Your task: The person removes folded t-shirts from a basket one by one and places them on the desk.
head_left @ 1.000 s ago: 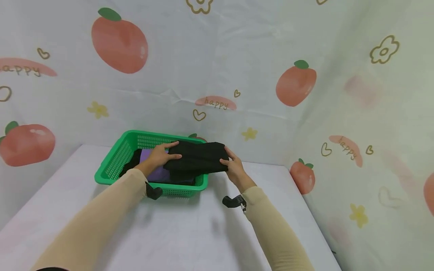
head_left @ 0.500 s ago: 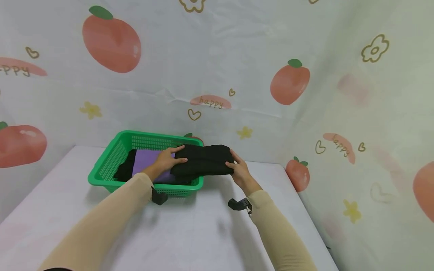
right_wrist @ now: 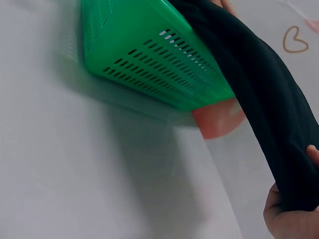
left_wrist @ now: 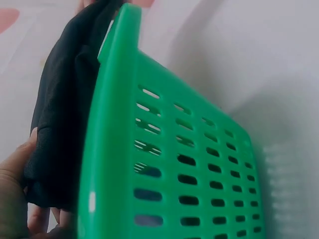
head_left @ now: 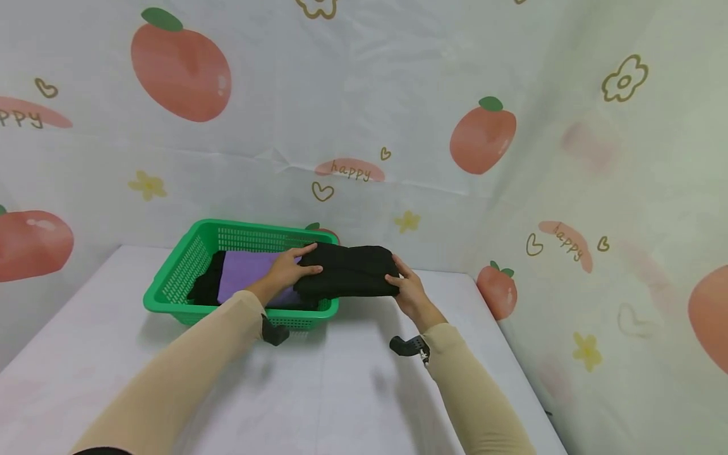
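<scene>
Under both hands lies the white table (head_left: pixel 352 392), and just beyond the left hand (head_left: pixel 287 272) sits the green basket (head_left: pixel 188 278), its slotted wall filling the left-wrist view (left_wrist: pixel 199 174). Between the two hands hangs the folded black garment (head_left: pixel 349 272), held level at the basket's right end, partly above the rim and partly jutting past it toward the right hand (head_left: pixel 411 294). Beneath the left hand, inside the basket, a purple cloth (head_left: pixel 244 275) rests on another dark piece.

The step in hand appears to be carrying the folded black garment at the basket's right end; whether it is going in or coming out cannot be told from this moment alone. Either way, the next move seems to call for both hands travelling together at one height, so the fold does not sag or open, and for the garment's underside to clear the green rim (right_wrist: pixel 149 59).

As for the grip, the left hand lies over the garment's near-left edge with its fingers mostly straight on top and its thumb underneath, pinching the fold. The right hand clasps the right end, fingers curled round the bundled edge (right_wrist: pixel 291 219). Neither hand touches the basket itself, as far as can be seen.
</scene>
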The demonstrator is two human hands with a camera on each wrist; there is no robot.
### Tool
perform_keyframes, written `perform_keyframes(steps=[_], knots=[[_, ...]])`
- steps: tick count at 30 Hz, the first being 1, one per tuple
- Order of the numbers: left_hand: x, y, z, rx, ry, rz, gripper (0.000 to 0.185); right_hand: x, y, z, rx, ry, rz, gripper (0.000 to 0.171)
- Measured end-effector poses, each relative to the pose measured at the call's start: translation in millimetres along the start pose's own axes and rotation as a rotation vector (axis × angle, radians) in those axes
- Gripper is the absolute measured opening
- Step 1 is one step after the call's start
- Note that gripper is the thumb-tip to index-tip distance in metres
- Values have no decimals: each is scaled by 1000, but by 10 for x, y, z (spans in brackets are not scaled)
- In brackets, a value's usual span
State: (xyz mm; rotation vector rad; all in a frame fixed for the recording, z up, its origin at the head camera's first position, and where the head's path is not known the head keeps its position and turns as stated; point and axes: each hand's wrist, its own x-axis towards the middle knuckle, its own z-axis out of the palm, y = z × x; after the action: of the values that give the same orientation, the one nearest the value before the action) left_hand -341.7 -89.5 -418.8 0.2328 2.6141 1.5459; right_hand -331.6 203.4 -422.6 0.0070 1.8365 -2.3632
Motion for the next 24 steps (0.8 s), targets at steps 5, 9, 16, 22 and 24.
perform_keyframes(steps=[5,9,16,22,24], knots=[[38,72,47,-49,-4,-15,73,-11,-38,-81,-9,-2,-2,67],[88,153,96,-59,-10,-19,73,3,-100,-169,2,1,2,67],[175,349,242,-29,-33,3,70,3,-215,-362,30,26,14,68],[244,502,432,-83,-51,-9,69,-24,-257,-586,23,50,19,68],[256,551,504,-118,-53,-14,69,-29,-258,-649,28,55,14,68]])
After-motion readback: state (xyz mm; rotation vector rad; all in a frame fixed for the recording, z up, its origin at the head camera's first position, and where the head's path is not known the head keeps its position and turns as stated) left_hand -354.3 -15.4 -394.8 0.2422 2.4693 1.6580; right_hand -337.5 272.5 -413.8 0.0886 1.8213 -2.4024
